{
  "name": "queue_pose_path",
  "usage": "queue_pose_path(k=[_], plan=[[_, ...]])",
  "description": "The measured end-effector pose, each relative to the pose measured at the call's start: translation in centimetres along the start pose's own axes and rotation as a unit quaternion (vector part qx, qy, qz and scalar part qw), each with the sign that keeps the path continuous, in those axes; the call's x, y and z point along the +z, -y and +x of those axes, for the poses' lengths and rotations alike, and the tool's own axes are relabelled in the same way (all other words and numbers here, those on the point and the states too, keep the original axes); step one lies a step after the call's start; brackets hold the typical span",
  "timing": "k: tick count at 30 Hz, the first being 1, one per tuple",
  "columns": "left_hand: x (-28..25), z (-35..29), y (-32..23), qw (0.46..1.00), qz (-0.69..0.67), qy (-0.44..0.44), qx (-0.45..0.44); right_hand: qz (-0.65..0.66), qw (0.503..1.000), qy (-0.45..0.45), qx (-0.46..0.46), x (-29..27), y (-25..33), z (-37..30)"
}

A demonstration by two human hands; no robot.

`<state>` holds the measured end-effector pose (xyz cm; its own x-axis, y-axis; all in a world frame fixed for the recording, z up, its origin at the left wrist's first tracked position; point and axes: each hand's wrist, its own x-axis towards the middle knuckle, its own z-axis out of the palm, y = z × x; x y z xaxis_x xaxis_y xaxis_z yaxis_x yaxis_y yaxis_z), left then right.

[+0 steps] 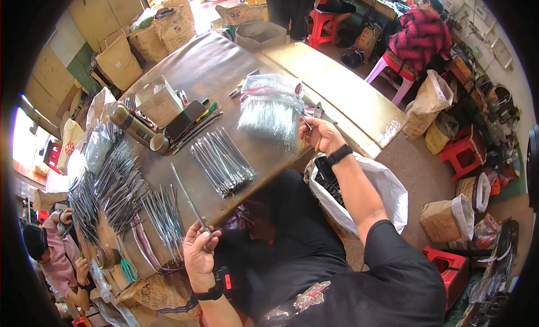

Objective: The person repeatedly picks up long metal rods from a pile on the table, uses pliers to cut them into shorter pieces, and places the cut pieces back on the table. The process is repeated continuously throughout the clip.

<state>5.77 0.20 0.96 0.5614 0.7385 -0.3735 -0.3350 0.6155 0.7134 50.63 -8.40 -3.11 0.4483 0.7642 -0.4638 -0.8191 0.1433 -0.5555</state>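
My left hand [201,253], at the table's near edge, is closed on the lower end of a thin grey metal strip [188,195], which slants up and away over the table. My right hand [324,135] is raised by the table's right edge with its fingers closed. A small brown piece and a thin dark tip show at those fingers, too small to name. Close to it are a plastic bag of thin clear strips [268,116] and a small metal piece [318,110]. Between my hands lies a neat row of similar metal strips [222,163].
Loose metal strips [115,189] heap on the left, beside a thermos [132,123], a cup [159,142] and an open box [159,102]. A white sack [387,186] stands below my right forearm. Other people sit at the far right and lower left.
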Motion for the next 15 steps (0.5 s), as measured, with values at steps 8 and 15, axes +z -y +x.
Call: queue_pose_path(k=[8, 15], plan=[[1.1, -0.8, 1.7, 1.000, 0.009, 0.002, -0.020, -0.029, 0.996, 0.053, 0.064, -0.4, -1.8, -2.0], [3.2, -0.8, 3.0, 0.996, 0.064, 0.020, -0.057, -0.118, 0.993, 0.029, -0.007, 2.5, -4.4, -7.7]])
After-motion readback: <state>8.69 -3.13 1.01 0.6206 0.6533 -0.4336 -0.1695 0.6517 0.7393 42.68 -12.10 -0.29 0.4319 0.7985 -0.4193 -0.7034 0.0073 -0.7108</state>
